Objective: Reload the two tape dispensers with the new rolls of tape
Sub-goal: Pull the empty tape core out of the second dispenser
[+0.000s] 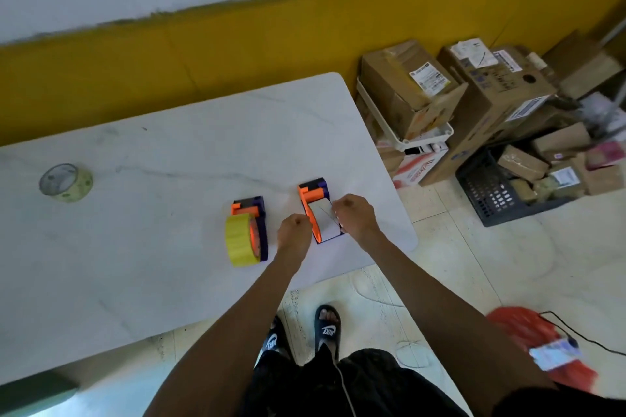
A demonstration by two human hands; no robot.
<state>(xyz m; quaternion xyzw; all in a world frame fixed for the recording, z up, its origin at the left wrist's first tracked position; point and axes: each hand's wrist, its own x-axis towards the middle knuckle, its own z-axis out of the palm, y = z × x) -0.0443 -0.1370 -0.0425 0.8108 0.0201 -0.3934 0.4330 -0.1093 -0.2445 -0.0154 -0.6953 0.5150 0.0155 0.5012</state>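
Two orange-and-purple tape dispensers stand on the white marble table (142, 247). The left dispenser (252, 210) carries a yellow tape roll (238, 239) on its wheel. The right dispenser (316, 199) holds a clear or white tape roll (325, 220). My left hand (294, 230) is closed against the left side of that roll and dispenser. My right hand (355, 216) is closed on its right side, fingers at the roll's edge. A nearly used-up pale green roll (66, 183) lies alone at the far left of the table.
The table's right edge runs close beside the right dispenser. Cardboard boxes (423, 91) and a dark plastic crate (491, 189) with parcels are stacked on the floor to the right. A red bag (528, 332) and a black cable lie on the floor near my feet.
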